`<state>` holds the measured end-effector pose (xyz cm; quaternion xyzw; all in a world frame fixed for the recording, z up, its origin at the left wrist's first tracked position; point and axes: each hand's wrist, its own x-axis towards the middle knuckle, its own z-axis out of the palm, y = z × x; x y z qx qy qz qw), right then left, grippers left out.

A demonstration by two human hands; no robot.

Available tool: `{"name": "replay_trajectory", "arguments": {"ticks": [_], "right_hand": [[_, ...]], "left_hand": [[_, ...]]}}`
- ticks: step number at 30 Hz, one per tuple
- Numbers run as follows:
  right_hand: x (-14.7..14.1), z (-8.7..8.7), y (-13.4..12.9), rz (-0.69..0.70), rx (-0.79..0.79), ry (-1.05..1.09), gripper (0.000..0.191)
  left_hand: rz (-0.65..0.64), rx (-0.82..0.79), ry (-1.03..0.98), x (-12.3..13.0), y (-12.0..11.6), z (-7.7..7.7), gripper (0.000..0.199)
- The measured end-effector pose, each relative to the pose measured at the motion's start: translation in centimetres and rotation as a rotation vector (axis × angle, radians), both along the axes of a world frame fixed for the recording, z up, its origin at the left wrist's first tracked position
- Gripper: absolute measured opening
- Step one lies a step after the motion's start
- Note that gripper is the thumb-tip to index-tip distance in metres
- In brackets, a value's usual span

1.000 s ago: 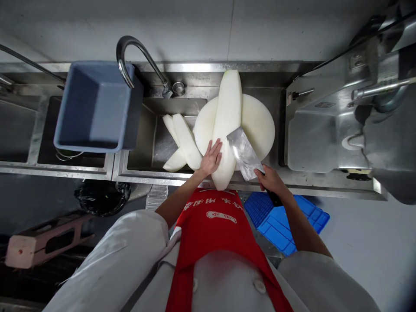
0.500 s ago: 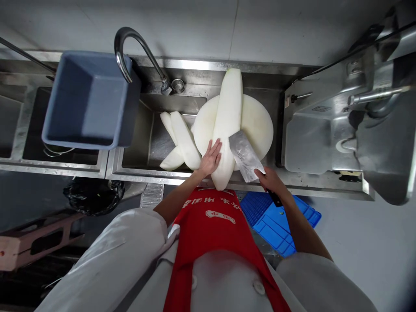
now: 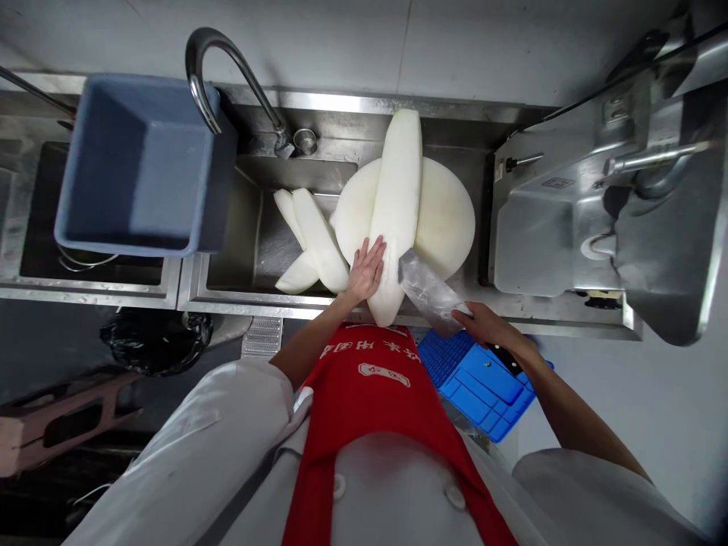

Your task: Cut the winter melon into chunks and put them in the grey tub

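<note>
A long, pale peeled winter melon piece [image 3: 400,174] lies lengthwise across a round white cutting board [image 3: 452,216], its near end reaching over the sink's front edge. My left hand [image 3: 365,269] rests flat on its left side, fingers spread. In my right hand [image 3: 483,324] is a cleaver [image 3: 426,288], gripped by its black handle. The broad blade is tilted, and its far corner touches or nearly touches the melon's right side. Several similar pale pieces [image 3: 321,241] lie crossed in the sink to the left of the board.
A grey-blue tub [image 3: 130,250] stands over the left sink, beside a curved faucet [image 3: 244,72]. To the right is a metal slicing machine [image 3: 535,250]. Below the counter are a blue plastic crate [image 3: 489,387] and a black bin bag [image 3: 156,341].
The cleaver has swung outward, its handle end moving right and slightly down with my right hand. My left hand stays on the melon. The whole view has shifted slightly.
</note>
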<state>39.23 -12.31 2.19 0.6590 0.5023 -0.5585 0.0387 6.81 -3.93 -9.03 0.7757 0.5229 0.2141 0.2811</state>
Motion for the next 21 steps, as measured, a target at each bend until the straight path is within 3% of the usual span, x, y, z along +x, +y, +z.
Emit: {"name": "replay_trajectory", "arguments": {"ticks": [4,11,21], "right_hand": [[0.2,0.8,-1.4,0.068,-0.169,0.039,0.028],[0.8,2.2,-4.4,-0.001,-0.282,0.084,0.028],[0.1,0.7,-5.1,-0.057,-0.246,0.135,0.034]], "left_hand": [[0.006,0.005,0.005,0.1,-0.1,0.0,0.058],[0.019,0.008,-0.006,0.1,0.0,0.1,0.057],[0.007,0.023,-0.008,-0.2,0.1,0.0,0.056]]}}
